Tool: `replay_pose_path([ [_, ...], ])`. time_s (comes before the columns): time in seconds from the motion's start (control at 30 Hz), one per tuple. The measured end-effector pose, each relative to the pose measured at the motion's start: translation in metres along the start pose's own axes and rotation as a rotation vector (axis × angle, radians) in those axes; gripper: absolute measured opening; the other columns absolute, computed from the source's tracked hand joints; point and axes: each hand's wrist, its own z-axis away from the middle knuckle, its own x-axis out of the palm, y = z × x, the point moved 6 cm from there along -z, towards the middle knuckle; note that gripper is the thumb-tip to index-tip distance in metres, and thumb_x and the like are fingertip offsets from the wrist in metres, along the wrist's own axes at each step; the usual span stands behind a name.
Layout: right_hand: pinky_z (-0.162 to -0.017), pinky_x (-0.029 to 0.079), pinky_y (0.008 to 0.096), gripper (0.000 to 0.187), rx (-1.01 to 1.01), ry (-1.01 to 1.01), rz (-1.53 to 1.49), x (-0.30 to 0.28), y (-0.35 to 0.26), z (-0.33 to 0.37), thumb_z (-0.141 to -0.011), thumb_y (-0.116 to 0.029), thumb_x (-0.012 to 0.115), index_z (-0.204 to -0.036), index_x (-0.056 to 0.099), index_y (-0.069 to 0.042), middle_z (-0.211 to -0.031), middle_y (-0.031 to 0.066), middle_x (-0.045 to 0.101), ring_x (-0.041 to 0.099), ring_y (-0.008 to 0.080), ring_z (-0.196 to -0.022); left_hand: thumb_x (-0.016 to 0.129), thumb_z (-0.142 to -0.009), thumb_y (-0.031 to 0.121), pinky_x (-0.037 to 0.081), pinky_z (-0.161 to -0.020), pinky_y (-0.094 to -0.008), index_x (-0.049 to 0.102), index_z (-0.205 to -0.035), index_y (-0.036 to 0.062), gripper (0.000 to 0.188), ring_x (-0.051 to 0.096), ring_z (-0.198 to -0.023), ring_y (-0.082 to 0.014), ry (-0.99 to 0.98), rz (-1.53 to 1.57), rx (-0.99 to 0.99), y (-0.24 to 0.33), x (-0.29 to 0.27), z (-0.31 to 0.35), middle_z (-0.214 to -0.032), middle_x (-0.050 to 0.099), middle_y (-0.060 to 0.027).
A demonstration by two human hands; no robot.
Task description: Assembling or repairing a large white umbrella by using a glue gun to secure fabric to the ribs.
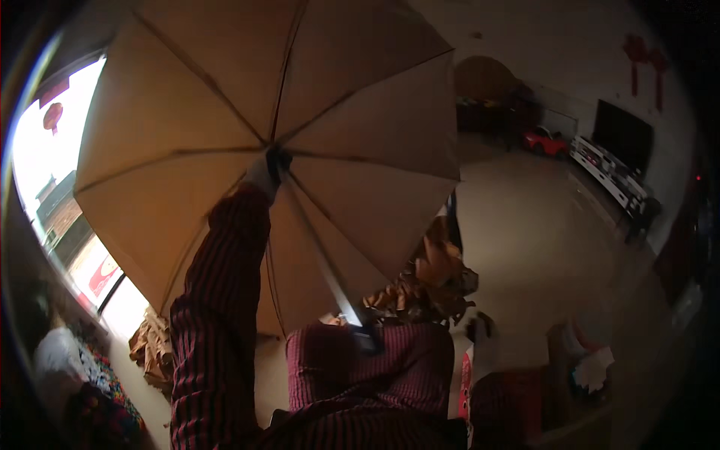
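A large tan umbrella (375, 120) is spread in front of me, its inner side and dark ribs facing me. My left hand (264, 171), in a light glove with dark fingers, is closed around the umbrella's shaft just below where the ribs meet. The pale shaft slants down to a dark handle (366, 339), which lies against my striped clothing at my lap. Off to the right and low, my right hand (481, 331), gloved alike, is apart from the umbrella. It looks open and holds nothing I can see, though it is dim and blurred.
Crumpled brown paper (424, 289) lies on the floor beyond my lap, with more paper (152, 349) to the left. A red toy car (545, 141) and a white TV stand (606, 176) are at the far right. A bright window (56, 150) is at left.
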Motion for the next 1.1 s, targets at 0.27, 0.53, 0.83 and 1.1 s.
replay_pose_path([
  [0.27,-0.074,0.054,0.04,0.05,0.683,-1.288,-1.151,0.069,-0.136,0.143,-0.099,-0.035,0.04,-0.13,0.039,0.004,-0.094,0.0192,0.059,0.061,0.0265,-0.075,0.052,-0.095,0.026,0.054,-0.068,-0.0276,0.05,-0.122,0.0057,0.034,0.062,-0.081,-0.0174,-0.194,0.292,0.008,0.07,0.035,0.105,-0.104,0.062,-0.012],
  [0.53,-0.073,0.053,0.0463,0.041,0.551,-1.596,-1.188,0.06,-0.183,0.05,-0.1,-0.03,0.036,-0.125,0.045,0.001,-0.079,0.0128,0.054,0.052,0.0189,-0.061,0.056,-0.093,0.02,0.056,-0.067,-0.0307,0.049,-0.123,-0.0016,0.038,0.063,-0.076,-0.0228,0.024,0.606,0.025,0.107,-0.001,0.03,-0.098,0.064,-0.015],
  [0.83,-0.058,0.049,0.0376,0.029,0.674,-1.574,-1.26,0.047,-0.204,0.032,-0.1,-0.02,0.033,-0.116,0.052,-0.004,-0.068,0.0037,0.049,0.044,0.0152,-0.052,0.053,-0.09,0.009,0.055,-0.067,-0.0297,0.061,-0.104,-0.0032,0.021,0.064,-0.075,-0.0248,-0.339,0.559,0.183,0.054,0.025,0.036,-0.082,0.065,-0.015],
  [1.1,-0.044,0.037,0.0278,0.024,0.673,-1.353,-0.769,0.1,-0.204,0.036,-0.097,-0.023,0.041,-0.105,0.053,-0.004,-0.057,-0.0014,0.042,0.039,0.0119,-0.043,0.053,-0.089,0.009,0.05,-0.087,-0.0303,0.056,-0.112,-0.0014,0.026,0.059,-0.097,-0.0175,-0.055,-0.704,0.267,-0.064,0.102,0.222,-0.106,0.062,-0.011],
])
